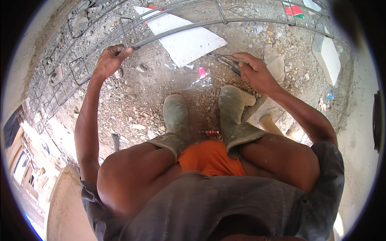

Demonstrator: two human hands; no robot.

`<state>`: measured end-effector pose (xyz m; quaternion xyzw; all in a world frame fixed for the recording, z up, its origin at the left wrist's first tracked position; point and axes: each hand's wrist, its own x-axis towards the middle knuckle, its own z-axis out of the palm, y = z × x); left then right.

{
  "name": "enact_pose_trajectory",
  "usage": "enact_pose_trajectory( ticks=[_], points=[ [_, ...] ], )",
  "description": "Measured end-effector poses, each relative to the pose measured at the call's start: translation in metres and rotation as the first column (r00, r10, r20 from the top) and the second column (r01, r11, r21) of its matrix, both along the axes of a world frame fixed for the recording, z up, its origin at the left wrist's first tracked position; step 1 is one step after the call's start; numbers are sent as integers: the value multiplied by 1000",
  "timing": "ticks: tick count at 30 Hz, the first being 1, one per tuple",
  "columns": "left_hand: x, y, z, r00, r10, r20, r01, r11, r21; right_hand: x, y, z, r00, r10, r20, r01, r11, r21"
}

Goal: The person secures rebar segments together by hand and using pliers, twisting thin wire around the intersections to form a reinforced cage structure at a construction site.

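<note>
A long cage of thin steel reinforcing bars point(177, 30) with square stirrups point(128, 25) curves across the far side. My left hand point(111, 60) is closed on the near bar beside a stirrup, thumb and fingertips pinching there. To the right, my right hand point(257, 72) is closed around a bundle of thin, dark tie wires point(223, 58), whose ends point left toward a white board. A darker, slim piece, perhaps a tool handle, shows below the fingers; its kind is unclear. The right hand is apart from the cage.
The white board point(189, 42) lies under the cage on rubble-strewn ground point(132, 104). Clear plastic with a pink label point(202, 72) lies ahead of my rubber boots point(175, 112). A pale block point(327, 56) stands at right, near a wall point(358, 116). A small red item point(210, 132) lies between the boots.
</note>
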<state>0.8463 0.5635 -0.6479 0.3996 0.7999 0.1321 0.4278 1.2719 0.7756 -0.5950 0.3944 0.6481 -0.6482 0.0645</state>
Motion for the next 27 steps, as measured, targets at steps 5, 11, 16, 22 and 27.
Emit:
enact_pose_trajectory(
  ticks=[5,11,16,22,27],
  points=[
    [15,14,14,995,14,-97,-21,997,-72,-47,18,36,994,-6,110,60,868,-493],
    [18,12,19,990,-6,-144,-14,990,-137,-93,-26,74,971,172,166,-22,754,-657],
    [8,9,10,997,66,-43,-68,997,-47,-135,-50,44,979,177,101,-70,755,-652],
    [11,18,22,993,77,84,-74,997,-29,-194,-93,-39,994,32,106,52,711,-701],
    [12,16,30,994,99,48,-98,995,-28,-224,-113,-48,985,-83,149,164,696,-699]
  ],
)
